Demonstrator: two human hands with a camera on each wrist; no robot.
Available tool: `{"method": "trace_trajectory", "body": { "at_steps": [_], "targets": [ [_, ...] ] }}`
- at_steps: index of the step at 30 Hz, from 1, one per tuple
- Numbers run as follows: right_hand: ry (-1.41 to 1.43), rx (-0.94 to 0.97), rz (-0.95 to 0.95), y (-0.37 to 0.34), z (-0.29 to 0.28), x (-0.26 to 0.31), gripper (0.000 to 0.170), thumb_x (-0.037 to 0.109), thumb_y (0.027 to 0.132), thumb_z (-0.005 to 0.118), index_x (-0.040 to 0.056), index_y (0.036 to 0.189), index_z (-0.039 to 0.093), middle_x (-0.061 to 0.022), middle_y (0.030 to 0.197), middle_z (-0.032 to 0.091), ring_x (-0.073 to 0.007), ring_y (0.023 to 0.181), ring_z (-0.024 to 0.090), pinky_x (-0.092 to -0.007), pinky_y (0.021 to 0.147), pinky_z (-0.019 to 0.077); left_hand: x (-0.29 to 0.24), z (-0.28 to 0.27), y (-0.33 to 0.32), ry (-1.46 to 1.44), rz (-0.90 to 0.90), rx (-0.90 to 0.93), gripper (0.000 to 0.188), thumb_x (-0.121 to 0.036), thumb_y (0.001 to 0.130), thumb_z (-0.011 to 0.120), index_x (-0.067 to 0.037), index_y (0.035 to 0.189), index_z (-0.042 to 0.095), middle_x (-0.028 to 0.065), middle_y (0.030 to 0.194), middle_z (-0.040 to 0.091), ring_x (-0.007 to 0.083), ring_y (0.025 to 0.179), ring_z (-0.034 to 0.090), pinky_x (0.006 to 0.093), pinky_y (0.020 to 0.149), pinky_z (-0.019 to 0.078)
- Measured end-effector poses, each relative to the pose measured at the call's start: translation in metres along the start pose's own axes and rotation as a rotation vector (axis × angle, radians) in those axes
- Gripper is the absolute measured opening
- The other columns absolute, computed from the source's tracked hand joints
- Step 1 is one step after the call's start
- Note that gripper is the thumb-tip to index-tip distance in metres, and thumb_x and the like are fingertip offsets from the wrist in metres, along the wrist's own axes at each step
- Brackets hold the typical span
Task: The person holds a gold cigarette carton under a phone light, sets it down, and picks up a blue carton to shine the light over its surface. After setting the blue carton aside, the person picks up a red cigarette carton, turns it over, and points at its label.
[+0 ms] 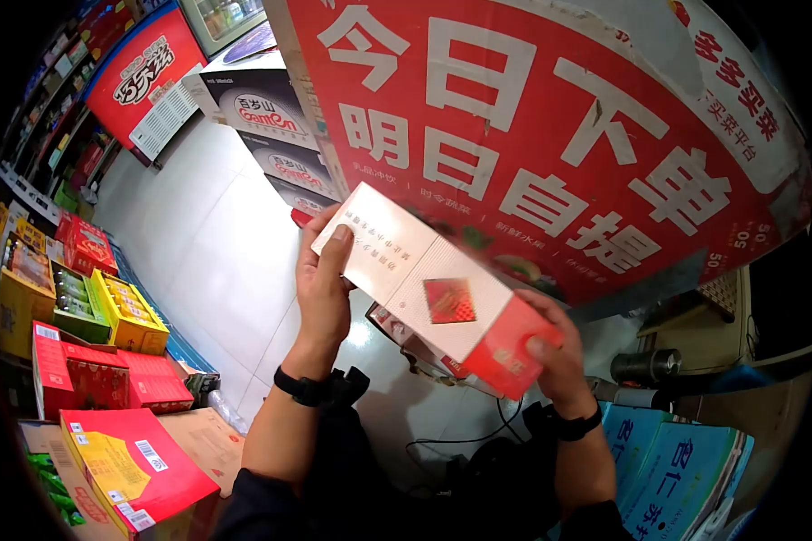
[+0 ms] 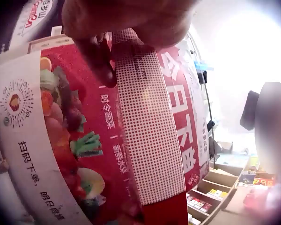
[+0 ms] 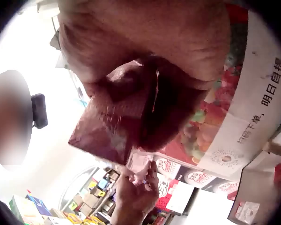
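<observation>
The long rectangular box is held in the air above the floor, tilted, between both hands. Main face: cream, finely ribbed towards the middle, with a red-and-gold diamond emblem and a red end section bearing pale characters. Small dark Chinese print on the pale end is not reliably legible. The left wrist view shows a side face closely patterned with red dots.

Left hand: fingers clamped on the pale end, thumb flat on the main face. Right hand: fingers clamped round the red end, thumb on its face. A black band is on each wrist.

Below, the floor is of pale glossy tiles. Blue cartons at right read "名仁". Colourful packaged goods are at left, some in yellow open-fronted boxes.

Beyond the box stands a large red sign, lettered "今日下单 明日自提", with "多多买菜" at its upper right. Stacked cartons beside its left edge read "百岁山 Ganten". Farther off are a red-fronted cabinet and stocked shelves.
</observation>
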State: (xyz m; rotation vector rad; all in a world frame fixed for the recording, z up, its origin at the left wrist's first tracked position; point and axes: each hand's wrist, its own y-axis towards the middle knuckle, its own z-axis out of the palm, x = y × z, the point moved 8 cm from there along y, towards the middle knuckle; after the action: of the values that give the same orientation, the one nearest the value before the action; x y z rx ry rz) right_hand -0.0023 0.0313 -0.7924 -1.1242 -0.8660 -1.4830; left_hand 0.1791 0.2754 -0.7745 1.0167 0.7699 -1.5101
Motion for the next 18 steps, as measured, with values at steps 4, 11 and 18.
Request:
{"method": "trace_trajectory", "body": {
  "at_steps": [4,11,18],
  "targets": [
    [0.014,-0.075,-0.083,-0.009,-0.008,0.013,0.071,0.034,0.085,0.075,-0.0049,0.14,0.051,-0.0172,0.13,0.064,-0.0224,0.118,0.065,-0.0358,0.102,0.0507,0.004,0.015,-0.007,-0.105,0.04,-0.006,0.049,-0.032,0.102,0.059,-0.001,0.139,0.047,0.0106,0.125,0.062,0.0158,0.112,0.064,0.0309,0.098,0.0506],
    [0.07,-0.168,-0.13,-0.02,-0.008,0.02,0.081,0.041,0.085,0.077,-0.0037,0.144,0.046,-0.0187,0.134,0.061,-0.0241,0.121,0.063,-0.0377,0.103,0.0525,-0.015,0.02,-0.023,-0.219,0.096,-0.008,0.042,-0.028,0.098,0.06,-0.002,0.128,0.046,0.0111,0.118,0.062,0.0166,0.106,0.064,0.032,0.094,0.0523],
    [0.523,-0.263,-0.546,-0.034,0.001,0.084,0.094,0.057,0.093,0.061,0.0067,0.162,0.021,-0.0236,0.143,0.054,-0.0336,0.128,0.06,-0.0481,0.108,0.0497,-0.011,0.038,-0.038,-0.041,-0.181,0.376,0.098,-0.012,0.08,0.08,-0.006,0.161,0.024,0.0103,0.132,0.062,0.0222,0.122,0.062,0.0336,0.105,0.0478]
  ]
}}
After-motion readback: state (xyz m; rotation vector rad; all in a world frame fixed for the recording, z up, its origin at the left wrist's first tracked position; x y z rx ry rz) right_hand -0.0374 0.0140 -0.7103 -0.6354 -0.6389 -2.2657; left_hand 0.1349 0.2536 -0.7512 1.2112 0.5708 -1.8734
